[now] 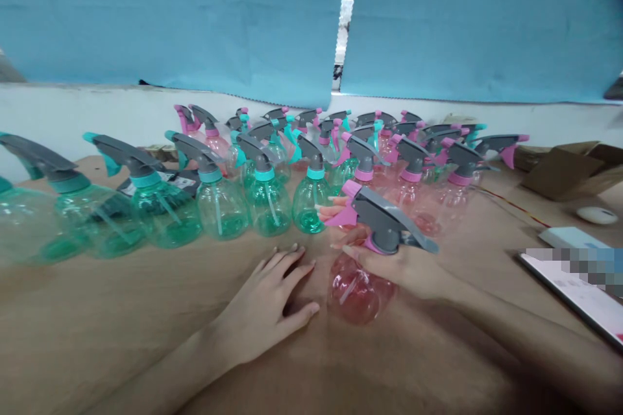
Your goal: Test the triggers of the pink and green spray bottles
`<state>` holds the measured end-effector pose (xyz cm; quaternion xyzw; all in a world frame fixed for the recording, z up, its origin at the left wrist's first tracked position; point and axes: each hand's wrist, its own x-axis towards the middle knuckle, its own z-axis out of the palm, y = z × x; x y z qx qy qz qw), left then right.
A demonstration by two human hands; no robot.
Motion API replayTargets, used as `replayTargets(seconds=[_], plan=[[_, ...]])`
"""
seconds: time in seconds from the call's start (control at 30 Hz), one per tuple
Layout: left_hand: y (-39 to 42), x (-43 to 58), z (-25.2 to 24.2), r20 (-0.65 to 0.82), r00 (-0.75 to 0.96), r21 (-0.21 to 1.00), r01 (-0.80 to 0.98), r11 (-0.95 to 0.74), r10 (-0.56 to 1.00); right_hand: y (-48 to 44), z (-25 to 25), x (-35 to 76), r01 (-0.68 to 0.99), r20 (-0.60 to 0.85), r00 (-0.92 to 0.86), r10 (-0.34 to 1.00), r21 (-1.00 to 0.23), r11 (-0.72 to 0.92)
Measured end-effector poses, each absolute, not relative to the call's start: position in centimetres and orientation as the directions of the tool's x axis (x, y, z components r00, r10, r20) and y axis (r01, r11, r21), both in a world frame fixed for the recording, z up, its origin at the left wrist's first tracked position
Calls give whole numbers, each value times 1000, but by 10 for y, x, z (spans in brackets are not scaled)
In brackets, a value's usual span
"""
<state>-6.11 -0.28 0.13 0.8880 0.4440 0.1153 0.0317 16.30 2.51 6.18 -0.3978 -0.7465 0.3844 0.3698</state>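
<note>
My right hand is wrapped round the neck of a pink spray bottle with a grey trigger head and a pink nozzle, standing on the brown table. My left hand lies flat on the table just left of that bottle, fingers spread, holding nothing. Behind both hands stands a crowd of matching bottles: green ones with teal collars to the left and middle, pink ones to the right.
A white wall ledge and blue cloth close the back. Cardboard pieces lie at the far right, with a white round object, a pale blue box and a flat printed sheet.
</note>
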Motion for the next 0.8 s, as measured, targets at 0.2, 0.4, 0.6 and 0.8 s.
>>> replayTargets(seconds=[0.2, 0.4, 0.6, 0.8], plan=[[-2, -61, 1, 171, 579, 155, 784, -602, 797, 24, 60, 163, 320, 235, -372, 898, -876, 361], [-3, -61, 2, 181, 576, 166, 781, -602, 797, 25, 58, 164, 335, 217, -339, 916, -881, 333], [-4, -60, 4, 177, 576, 169, 781, -601, 798, 23, 62, 163, 337, 232, -362, 903, -870, 359], [-3, -60, 3, 182, 574, 173, 781, -600, 799, 22, 64, 163, 350, 247, -361, 899, -858, 376]])
